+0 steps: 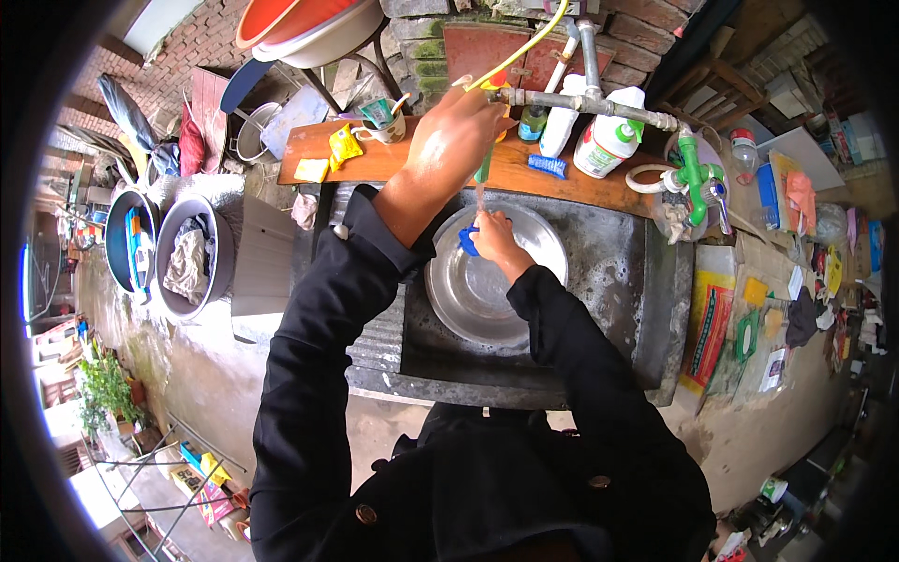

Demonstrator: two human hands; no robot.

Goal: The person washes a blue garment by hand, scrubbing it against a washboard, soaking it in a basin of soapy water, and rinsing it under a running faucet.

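Observation:
At the end of the metal water pipe (548,100), my left hand (453,133) is curled over the tap, whose green spout (483,168) shows below my fingers. The tap's handle is hidden under the hand. A thin stream of water runs from the spout onto my right hand (496,237), which grips a bunched blue cloth or scrubber (468,241). Both are over a round stainless-steel basin (449,302). The basin sits on the left side of a wet grey stone sink (604,232).
Behind the sink, a wooden shelf (309,151) bears a cup (383,131), yellow packets (345,147), a blue brush (547,166) and a white bottle (600,144). A green valve (695,179) stands right. To the left is a grey tub (223,260) holding clothes.

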